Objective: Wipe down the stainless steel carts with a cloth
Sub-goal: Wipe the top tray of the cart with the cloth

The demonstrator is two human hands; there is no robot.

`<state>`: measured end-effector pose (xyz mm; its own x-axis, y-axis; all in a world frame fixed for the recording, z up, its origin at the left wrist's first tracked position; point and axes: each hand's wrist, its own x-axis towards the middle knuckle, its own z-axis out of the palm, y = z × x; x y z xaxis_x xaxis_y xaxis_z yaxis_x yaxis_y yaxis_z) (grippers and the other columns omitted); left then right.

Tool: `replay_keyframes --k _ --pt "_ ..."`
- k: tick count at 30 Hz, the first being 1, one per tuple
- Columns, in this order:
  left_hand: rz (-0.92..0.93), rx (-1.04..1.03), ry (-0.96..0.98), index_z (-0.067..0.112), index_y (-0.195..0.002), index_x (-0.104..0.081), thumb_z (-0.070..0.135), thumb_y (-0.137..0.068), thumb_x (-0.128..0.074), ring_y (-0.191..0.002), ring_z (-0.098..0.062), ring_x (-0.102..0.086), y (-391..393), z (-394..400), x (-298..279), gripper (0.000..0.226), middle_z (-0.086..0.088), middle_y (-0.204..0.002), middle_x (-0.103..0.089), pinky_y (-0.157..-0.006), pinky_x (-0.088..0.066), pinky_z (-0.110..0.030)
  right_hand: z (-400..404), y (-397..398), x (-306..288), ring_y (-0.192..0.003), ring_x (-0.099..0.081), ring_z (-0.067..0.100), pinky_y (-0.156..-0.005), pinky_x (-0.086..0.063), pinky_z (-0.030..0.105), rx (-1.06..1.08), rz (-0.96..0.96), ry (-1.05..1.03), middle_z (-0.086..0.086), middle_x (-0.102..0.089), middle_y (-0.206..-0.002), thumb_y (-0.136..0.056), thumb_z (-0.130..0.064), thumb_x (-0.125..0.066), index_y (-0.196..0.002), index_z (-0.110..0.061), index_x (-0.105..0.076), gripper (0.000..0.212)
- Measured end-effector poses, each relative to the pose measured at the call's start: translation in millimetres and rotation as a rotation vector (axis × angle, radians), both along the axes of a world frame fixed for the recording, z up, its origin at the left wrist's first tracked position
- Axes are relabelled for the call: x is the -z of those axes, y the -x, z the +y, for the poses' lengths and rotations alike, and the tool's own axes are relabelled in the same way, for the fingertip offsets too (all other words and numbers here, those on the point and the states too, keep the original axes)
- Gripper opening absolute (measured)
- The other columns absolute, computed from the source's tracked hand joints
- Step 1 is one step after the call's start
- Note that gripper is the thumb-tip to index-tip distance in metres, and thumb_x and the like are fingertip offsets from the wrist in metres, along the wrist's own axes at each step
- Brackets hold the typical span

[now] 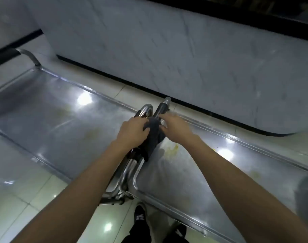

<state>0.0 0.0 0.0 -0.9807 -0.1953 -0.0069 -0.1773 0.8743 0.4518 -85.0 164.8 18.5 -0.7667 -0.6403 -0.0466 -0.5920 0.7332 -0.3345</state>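
two shiny stainless steel carts (49, 118) stand end to end on pale floor tiles (18, 204) below a grey marble counter (167, 50); at their meeting handles, the left hand (132, 132) grips a dark grey cloth (154, 134), and the right hand (176, 127) rests open-fingered beside the cloth

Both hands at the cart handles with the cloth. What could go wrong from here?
1. The dark cloth is draped over the handles where the two carts meet. The left hand holds it, but the right hand's grip is unclear, so it may slip off.
2. Yellowish stains on the right cart top sit beside the cloth, unwiped, and may get missed.
3. A shoe stands close to the cart frame, so a rolling cart could hit it.
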Motion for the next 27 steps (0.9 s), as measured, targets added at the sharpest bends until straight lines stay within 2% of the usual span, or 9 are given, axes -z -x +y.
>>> replay_keyframes --k 2,4,10,13,17,19,22,25,27 --pt "-0.008 -0.016 0.017 0.024 -0.120 -0.064 0.032 -0.094 -0.060 -0.097 -0.023 -0.066 2 -3 5 0.028 -0.002 -0.111 -0.069 -0.087 -0.055 -0.046 -6 5 7 -0.107 -0.061 0.023 -0.084 -0.051 0.034 0.008 -0.040 -0.001 0.004 -0.065 -0.122 -0.096 -0.028 -0.058 -0.128 -0.023 -0.058 0.033" --pt "-0.042 -0.034 0.054 0.025 -0.115 -0.066 0.034 -0.092 -0.060 -0.099 -0.023 -0.064 -3 -4 12 0.026 0.000 -0.112 -0.067 -0.088 -0.053 -0.047 -11 7 15 -0.106 -0.060 0.024 -0.087 -0.051 0.036 -0.001 -0.086 -0.011 0.005 -0.064 -0.120 -0.096 -0.029 -0.059 -0.129 -0.022 -0.057 0.034" --pt "-0.095 -0.059 0.123 0.028 -0.125 -0.064 0.037 -0.094 -0.059 -0.111 -0.021 -0.057 -4 2 20 0.033 0.003 -0.120 -0.066 -0.094 -0.047 -0.047 -18 16 35 -0.110 -0.053 0.023 -0.090 -0.040 0.029 0.045 -0.185 0.096 0.007 -0.058 -0.121 -0.095 -0.030 -0.062 -0.131 -0.021 -0.058 0.038" --pt "-0.083 -0.077 0.107 0.028 -0.129 -0.062 0.037 -0.095 -0.058 -0.116 -0.021 -0.056 -7 4 23 0.035 0.004 -0.126 -0.065 -0.097 -0.044 -0.047 -21 19 38 -0.109 -0.054 0.023 -0.094 -0.045 0.034 0.084 -0.248 0.124 0.007 -0.057 -0.121 -0.094 -0.030 -0.065 -0.131 -0.019 -0.059 0.039" --pt "-0.085 -0.096 0.066 0.028 -0.132 -0.060 0.035 -0.096 -0.058 -0.118 -0.019 -0.057 -7 7 23 0.037 0.004 -0.129 -0.064 -0.101 -0.045 -0.048 -22 23 40 -0.092 -0.059 0.018 -0.076 -0.041 0.028 0.123 -0.226 0.146 0.000 -0.061 -0.101 -0.093 -0.025 -0.066 -0.117 -0.018 -0.068 0.025" --pt "-0.084 -0.107 0.044 0.027 -0.131 -0.061 0.033 -0.095 -0.059 -0.116 -0.019 -0.058 -7 9 22 0.037 0.004 -0.129 -0.064 -0.101 -0.046 -0.049 -22 24 39 -0.093 -0.060 0.016 -0.077 -0.042 0.026 0.141 -0.224 0.161 -0.001 -0.062 -0.100 -0.094 -0.022 -0.065 -0.111 -0.019 -0.072 0.019" --pt "-0.061 -0.121 0.006 0.025 -0.130 -0.062 0.029 -0.094 -0.061 -0.115 -0.021 -0.061 -7 12 21 0.036 0.001 -0.129 -0.065 -0.099 -0.049 -0.050 -21 27 36 -0.105 -0.054 0.019 -0.091 -0.047 0.036 0.131 -0.233 0.134 0.002 -0.058 -0.113 -0.094 -0.023 -0.064 -0.104 -0.019 -0.072 0.014" --pt "-0.046 -0.120 0.008 0.024 -0.131 -0.061 0.028 -0.094 -0.062 -0.116 -0.022 -0.061 -10 13 22 0.038 0.001 -0.130 -0.065 -0.099 -0.050 -0.050 -20 24 31 -0.099 -0.057 0.022 -0.093 -0.049 0.047 0.129 -0.239 0.137 0.000 -0.061 -0.103 -0.095 -0.023 -0.062 -0.097 -0.018 -0.068 0.008" --pt "-0.020 -0.122 0.005 0.023 -0.133 -0.059 0.029 -0.093 -0.063 -0.117 -0.021 -0.060 -11 13 23 0.040 0.001 -0.131 -0.063 -0.100 -0.050 -0.048 -17 21 27 -0.096 -0.058 0.020 -0.093 -0.049 0.048 0.154 -0.272 0.201 -0.003 -0.063 -0.098 -0.096 -0.023 -0.060 -0.099 -0.020 -0.066 0.007"
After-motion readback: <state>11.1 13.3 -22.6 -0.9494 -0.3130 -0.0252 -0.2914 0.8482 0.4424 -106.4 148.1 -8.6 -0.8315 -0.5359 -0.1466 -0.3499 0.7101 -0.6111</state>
